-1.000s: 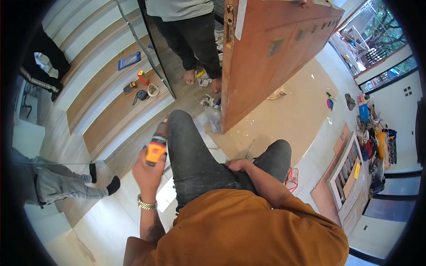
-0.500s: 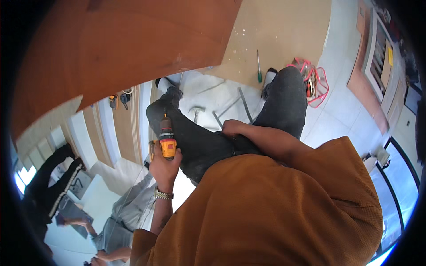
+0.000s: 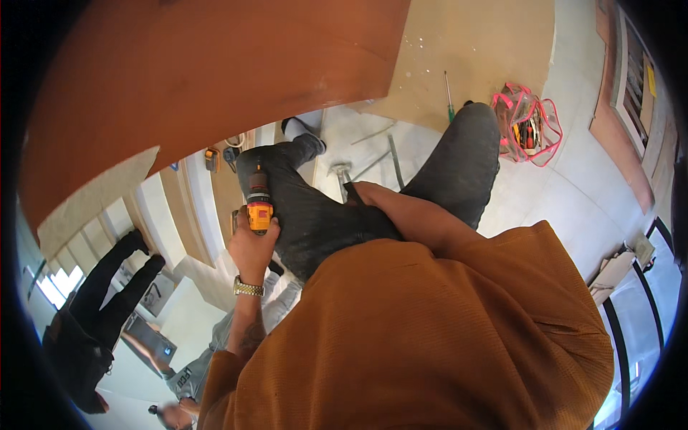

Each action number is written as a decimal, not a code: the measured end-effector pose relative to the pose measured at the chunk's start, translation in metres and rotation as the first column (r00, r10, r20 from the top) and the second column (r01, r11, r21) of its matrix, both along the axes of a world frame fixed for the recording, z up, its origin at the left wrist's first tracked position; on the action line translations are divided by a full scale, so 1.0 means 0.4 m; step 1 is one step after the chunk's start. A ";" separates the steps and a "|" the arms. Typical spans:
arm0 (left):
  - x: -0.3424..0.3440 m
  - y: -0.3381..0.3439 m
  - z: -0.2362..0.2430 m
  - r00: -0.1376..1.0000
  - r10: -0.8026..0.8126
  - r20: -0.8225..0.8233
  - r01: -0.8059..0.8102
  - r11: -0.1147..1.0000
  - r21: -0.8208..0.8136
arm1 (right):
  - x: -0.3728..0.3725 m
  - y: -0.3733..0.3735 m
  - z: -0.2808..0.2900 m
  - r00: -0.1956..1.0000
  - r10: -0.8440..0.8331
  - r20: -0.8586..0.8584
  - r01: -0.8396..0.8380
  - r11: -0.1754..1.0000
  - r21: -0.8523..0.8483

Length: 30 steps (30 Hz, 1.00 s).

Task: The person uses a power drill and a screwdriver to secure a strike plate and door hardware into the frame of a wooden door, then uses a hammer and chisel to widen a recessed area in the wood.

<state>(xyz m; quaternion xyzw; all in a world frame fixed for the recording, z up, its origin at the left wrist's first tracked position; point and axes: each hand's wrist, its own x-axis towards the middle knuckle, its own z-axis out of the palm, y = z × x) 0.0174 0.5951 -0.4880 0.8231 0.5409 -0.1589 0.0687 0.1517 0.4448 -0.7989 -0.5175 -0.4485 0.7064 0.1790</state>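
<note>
My left hand [image 3: 252,242] is wrapped round the grip of a yellow and black cordless drill [image 3: 259,213]. Its chuck and bit point away from me, over my left thigh. My right hand [image 3: 370,195] rests between my thighs with its fingers curled and partly hidden. A dark narrow piece [image 3: 352,193] shows at its fingers; I cannot tell what it is. Just beyond lies a hammer [image 3: 340,170] on the tiled floor, its handle partly covered. Dark metal strips [image 3: 395,161] lie beside it.
A large reddish-brown panel [image 3: 215,64] spans the far left. A green-handled screwdriver [image 3: 449,100] lies on a brown sheet [image 3: 480,43]. To the right is a clear, pink-edged tool bag [image 3: 530,129]. Other people [image 3: 86,315] are at the left, near light boards [image 3: 185,208].
The whole view has shifted, with the floor things now further right. My left hand still holds the drill. The dark piece at my right fingers has come into view.
</note>
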 end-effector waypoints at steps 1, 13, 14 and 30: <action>-0.062 0.017 -0.008 0.999 -0.009 0.052 0.009 1.000 0.010 | -0.059 0.015 -0.035 1.000 -0.001 0.018 0.001 1.000 0.009; -0.743 -0.161 0.034 0.882 -0.021 0.471 -0.081 0.978 0.194 | -0.449 -0.018 0.052 0.942 -0.076 0.328 0.079 0.997 0.004; -0.795 -0.176 0.066 0.882 0.022 0.471 -0.051 0.997 0.049 | -0.495 -0.077 0.089 0.836 -0.468 0.288 0.347 0.856 0.384; -1.178 -0.293 -0.011 0.494 0.126 0.861 -0.011 0.990 -0.139 | -0.551 -0.401 0.619 0.794 -0.608 -0.029 0.607 0.794 -0.016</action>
